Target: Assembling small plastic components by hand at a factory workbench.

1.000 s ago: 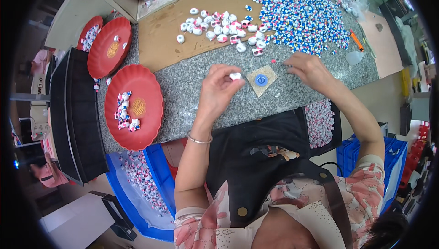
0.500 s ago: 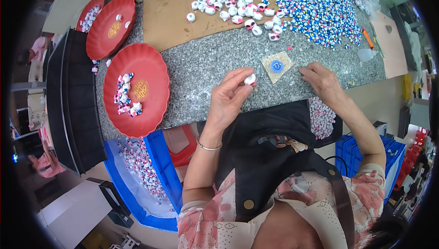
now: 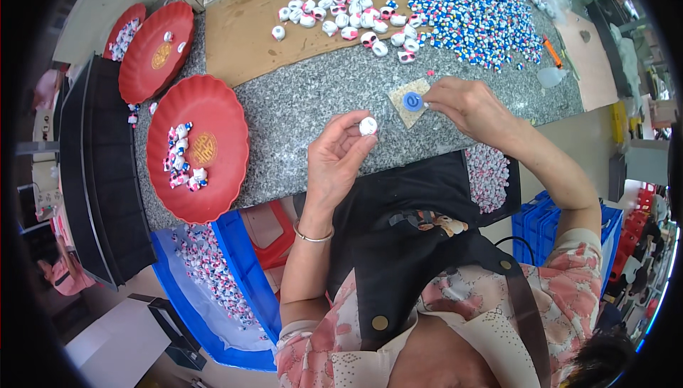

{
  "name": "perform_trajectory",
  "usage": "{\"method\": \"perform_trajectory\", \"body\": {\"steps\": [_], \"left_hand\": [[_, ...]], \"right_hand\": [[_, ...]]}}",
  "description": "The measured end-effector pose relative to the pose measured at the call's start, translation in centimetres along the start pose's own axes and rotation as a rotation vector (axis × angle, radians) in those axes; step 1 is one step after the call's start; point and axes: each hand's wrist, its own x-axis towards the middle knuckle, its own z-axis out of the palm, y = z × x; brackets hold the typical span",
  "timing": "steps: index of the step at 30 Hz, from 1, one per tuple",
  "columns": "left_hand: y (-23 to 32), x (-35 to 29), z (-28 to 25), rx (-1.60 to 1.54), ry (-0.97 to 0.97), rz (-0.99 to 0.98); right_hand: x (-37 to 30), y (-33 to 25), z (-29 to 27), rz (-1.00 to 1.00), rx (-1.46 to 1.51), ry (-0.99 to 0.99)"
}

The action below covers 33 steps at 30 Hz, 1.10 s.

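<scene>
Between the thumb and fingers of my left hand [image 3: 336, 151] is a small white figurine head [image 3: 368, 127], held just over the grey speckled table. My right hand [image 3: 471, 107] is pinched closed beside a shallow blue round cap [image 3: 412, 101]. A tiny pale bit shows at its fingertips, too small to name. The cap sits on a tan square pad [image 3: 407, 118]. Farther off, several loose white-and-pink figurine heads [image 3: 348, 18] lie on a brown cardboard sheet [image 3: 242, 46]. Right of them spreads a big heap of small blue-and-white figurine bodies [image 3: 469, 14].
At left, a red scalloped plate [image 3: 231, 124] holds several joined figurines; another red plate [image 3: 135, 78] stands behind it. Below the table edge are a blue crate [image 3: 249, 281] of figurine parts and a dark tray [image 3: 514, 185] of pieces. An orange pen-like tool [image 3: 552, 52] lies far right.
My right hand has moved left to the blue cap and its fingers have come together there. The head in my left hand has turned a little. The whole view has shifted slightly.
</scene>
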Motion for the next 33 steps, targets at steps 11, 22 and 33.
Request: {"method": "perform_trajectory", "body": {"steps": [11,22,33], "left_hand": [[0.2,0.4,-0.1,0.026,-0.004,-0.008],[-2.4,1.3,2.0,0.248,0.070,0.185],[-2.0,1.4,3.7,0.570,-0.094,0.397]], "right_hand": [[2.7,1.5,0.9,-0.292,-0.282,-0.210],[0.8,0.8,1.9,-0.027,0.053,0.193],[-1.2,-2.0,1.6,0.508,0.912,0.081]]}}
